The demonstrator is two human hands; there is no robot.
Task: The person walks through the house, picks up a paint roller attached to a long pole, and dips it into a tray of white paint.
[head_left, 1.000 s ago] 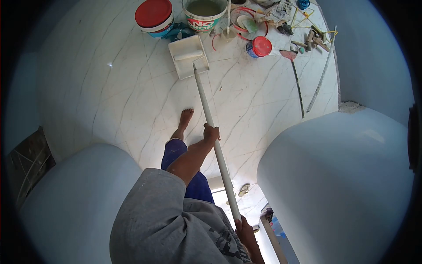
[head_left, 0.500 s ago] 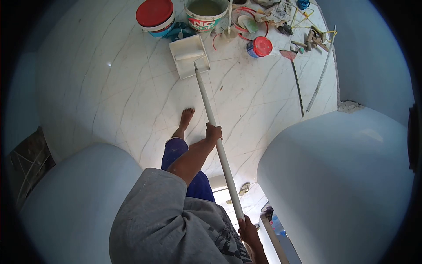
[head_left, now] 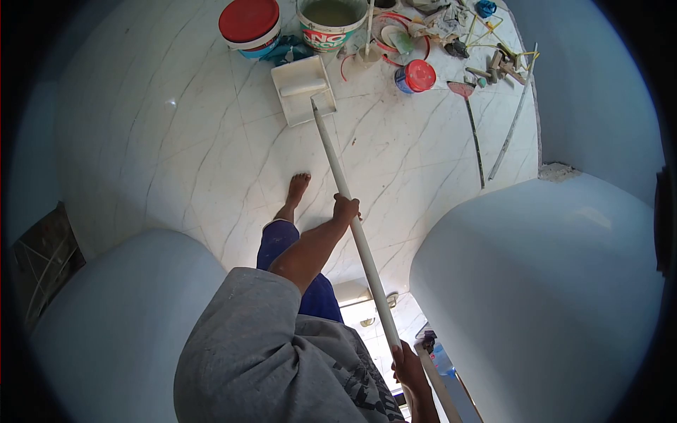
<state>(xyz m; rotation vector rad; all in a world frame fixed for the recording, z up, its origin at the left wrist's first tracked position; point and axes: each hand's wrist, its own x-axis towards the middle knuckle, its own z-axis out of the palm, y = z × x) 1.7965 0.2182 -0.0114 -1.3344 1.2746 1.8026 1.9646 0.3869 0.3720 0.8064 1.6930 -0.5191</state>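
My left hand (head_left: 345, 208) is wrapped round the middle of a long pale paint roller pole (head_left: 369, 271). Further down, close to my body, my right hand (head_left: 407, 366) grips the same pole near its lower end. At the far end, a thin metal frame joins the white roller (head_left: 302, 87), which lies in a white paint tray (head_left: 299, 113) on the floor. My bare foot (head_left: 299, 186) stands on the tiles between the tray and me.
Behind the tray stand a red-lidded bucket (head_left: 248, 21) and an open bucket of greyish liquid (head_left: 328, 13). A small red-lidded tub (head_left: 416, 75), a long-handled scraper (head_left: 474, 127) and assorted tools lie to the right. Pale blue curved walls (head_left: 522, 268) flank both sides.
Both hands have shifted slightly to the right, and the pole's lower end has swung right with them. The roller stays in the tray.
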